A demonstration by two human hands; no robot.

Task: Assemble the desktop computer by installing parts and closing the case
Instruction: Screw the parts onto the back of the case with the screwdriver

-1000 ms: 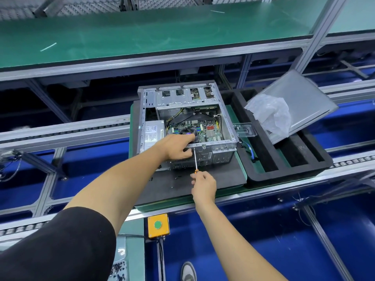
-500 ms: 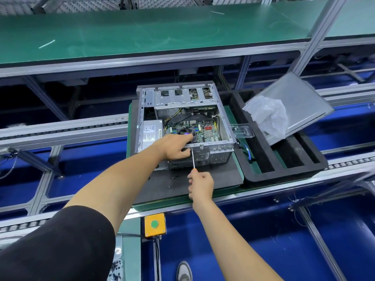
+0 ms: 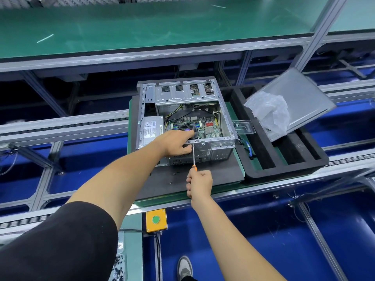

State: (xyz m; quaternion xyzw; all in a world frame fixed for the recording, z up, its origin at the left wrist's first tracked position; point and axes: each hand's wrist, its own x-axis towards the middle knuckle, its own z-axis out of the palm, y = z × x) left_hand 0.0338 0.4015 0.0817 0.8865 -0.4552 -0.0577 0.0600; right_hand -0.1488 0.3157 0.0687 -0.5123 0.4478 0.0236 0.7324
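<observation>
Foam tray [image 3: 261, 171] right of case [image 3: 223, 106]

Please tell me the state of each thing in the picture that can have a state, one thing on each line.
computer case: open, side cover off, on the dark mat.
side panel: detached, leaning tilted on the black foam tray.
screwdriver: held, tip at the case's near edge.
left hand: gripping the case's near edge.
right hand: gripping the screwdriver handle.

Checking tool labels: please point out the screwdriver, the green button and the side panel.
screwdriver [image 3: 193, 156], head view, metal shaft.
green button [image 3: 156, 219], head view, button centre.
side panel [image 3: 304, 98], head view, bare grey face.
</observation>
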